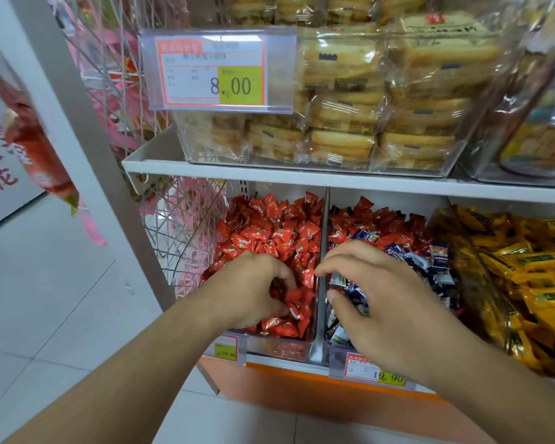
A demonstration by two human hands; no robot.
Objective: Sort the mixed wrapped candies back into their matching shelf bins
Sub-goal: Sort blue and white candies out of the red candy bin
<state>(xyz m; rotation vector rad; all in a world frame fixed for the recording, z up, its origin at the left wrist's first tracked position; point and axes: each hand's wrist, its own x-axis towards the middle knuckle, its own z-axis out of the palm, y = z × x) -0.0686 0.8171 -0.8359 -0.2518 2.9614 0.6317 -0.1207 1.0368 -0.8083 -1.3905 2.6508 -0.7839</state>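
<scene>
Under the white shelf (pixel 302 177) of biscuit packs, the left hand (pixel 253 290) pinches red foil-wrapped candies (pixel 293 302) inside the left clear bin (pixel 279 349); the right hand (pixel 372 299), fingers curled, hovers over mixed red-and-blue candies (pixel 398 238) beside yellow packets (pixel 526 267).

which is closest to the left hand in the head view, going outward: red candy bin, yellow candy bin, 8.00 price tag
1. red candy bin: the left hand is inside it, gripping red candies.
2. yellow candy bin: far right, same shelf.
3. 8.00 price tag: on the shelf above.
</scene>
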